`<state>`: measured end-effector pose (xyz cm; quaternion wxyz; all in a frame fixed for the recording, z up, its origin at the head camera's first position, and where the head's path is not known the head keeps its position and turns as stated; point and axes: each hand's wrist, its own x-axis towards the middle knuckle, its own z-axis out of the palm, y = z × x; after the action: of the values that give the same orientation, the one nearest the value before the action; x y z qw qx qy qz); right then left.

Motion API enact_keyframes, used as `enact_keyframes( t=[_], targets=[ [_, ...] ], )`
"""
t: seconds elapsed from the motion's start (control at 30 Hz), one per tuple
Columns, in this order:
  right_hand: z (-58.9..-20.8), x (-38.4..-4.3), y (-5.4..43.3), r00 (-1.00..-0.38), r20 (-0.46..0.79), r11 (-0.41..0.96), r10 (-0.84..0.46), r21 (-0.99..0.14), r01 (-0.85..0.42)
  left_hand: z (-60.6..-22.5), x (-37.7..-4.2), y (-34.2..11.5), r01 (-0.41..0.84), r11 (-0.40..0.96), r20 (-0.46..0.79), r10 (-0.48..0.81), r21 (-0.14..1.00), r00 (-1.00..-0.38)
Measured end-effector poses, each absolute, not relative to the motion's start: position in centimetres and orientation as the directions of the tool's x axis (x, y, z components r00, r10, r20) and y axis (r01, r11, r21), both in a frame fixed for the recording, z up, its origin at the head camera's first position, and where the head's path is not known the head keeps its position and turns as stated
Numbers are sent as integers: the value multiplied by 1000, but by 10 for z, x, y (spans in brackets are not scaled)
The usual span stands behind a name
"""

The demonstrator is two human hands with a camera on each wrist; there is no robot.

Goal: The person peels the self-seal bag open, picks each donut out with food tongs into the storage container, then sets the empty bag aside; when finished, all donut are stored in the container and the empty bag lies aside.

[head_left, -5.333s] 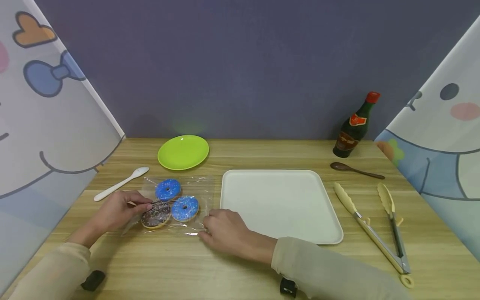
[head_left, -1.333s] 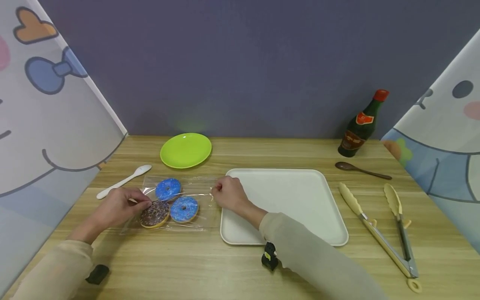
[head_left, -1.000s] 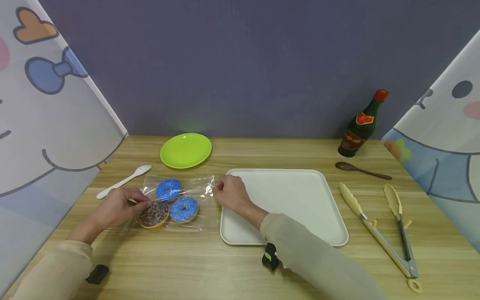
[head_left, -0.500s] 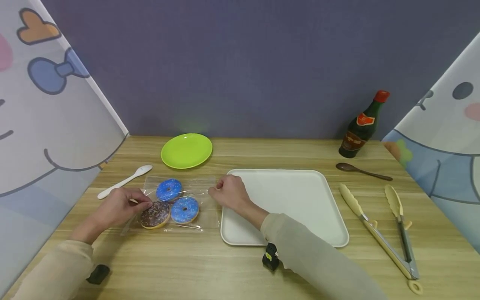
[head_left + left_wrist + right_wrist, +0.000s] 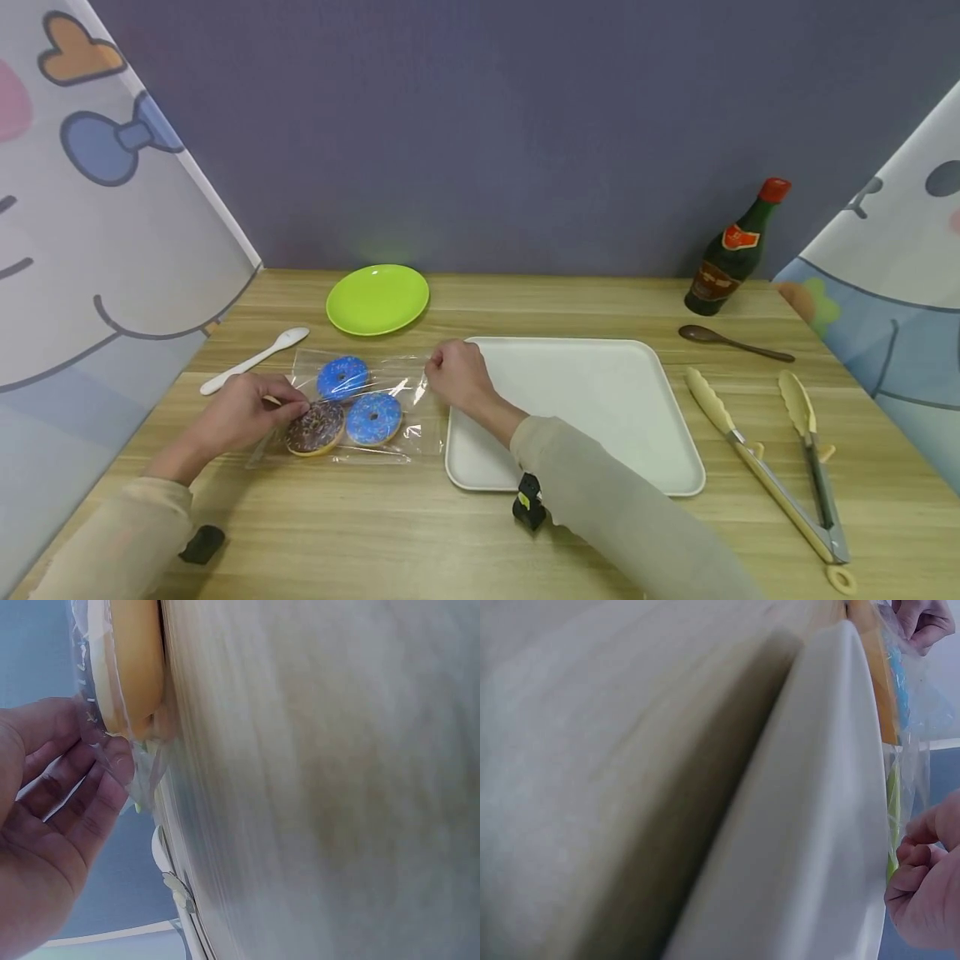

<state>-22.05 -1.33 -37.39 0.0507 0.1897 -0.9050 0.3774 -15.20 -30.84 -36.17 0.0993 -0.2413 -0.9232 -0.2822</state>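
A clear plastic bag (image 5: 420, 425) lies on the table with three doughnuts inside. Two doughnuts have blue icing, the upper blue doughnut (image 5: 342, 378) and the lower blue doughnut (image 5: 374, 418); the chocolate doughnut (image 5: 315, 428) has sprinkles. My left hand (image 5: 243, 412) pinches the bag's left side between thumb and fingers, right beside the chocolate doughnut; the left wrist view shows the film (image 5: 120, 754) at the fingertips. With curled fingers my right hand (image 5: 459, 373) pinches the bag's upper right edge, over the left rim of a white tray (image 5: 577, 417).
Behind the bag is a green plate (image 5: 377, 300), with a white spoon (image 5: 255, 361) to its left. Right of the tray lie open tongs (image 5: 780, 475) and a dark brown spoon (image 5: 735, 342). A green bottle (image 5: 723, 258) stands at the back right.
Since the earliest frame my right hand has moved up from the bag's lower right corner to its upper right edge. My left hand keeps its pinch; the doughnuts stay put.
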Motion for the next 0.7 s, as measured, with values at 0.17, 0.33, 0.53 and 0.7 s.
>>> enact_keyframes(
  t=[0.17,0.33,0.53,0.7],
  targets=[
    [-378,-225,-8,-936,244,647,-252,-677,-351,-361,-152,-310,514,722,331,397,463,-856],
    [-381,-228,-1,-939,263,634,-219,-693,-342,-360,-151,-310,514,717,336,393,471,-856],
    [-382,-227,3,-929,280,634,-243,-679,-370,-360,-152,-312,531,709,347,406,464,-845],
    [-381,-221,7,-915,273,651,-298,-643,-404,-362,-153,-315,552,695,362,421,461,-832]
  ],
)
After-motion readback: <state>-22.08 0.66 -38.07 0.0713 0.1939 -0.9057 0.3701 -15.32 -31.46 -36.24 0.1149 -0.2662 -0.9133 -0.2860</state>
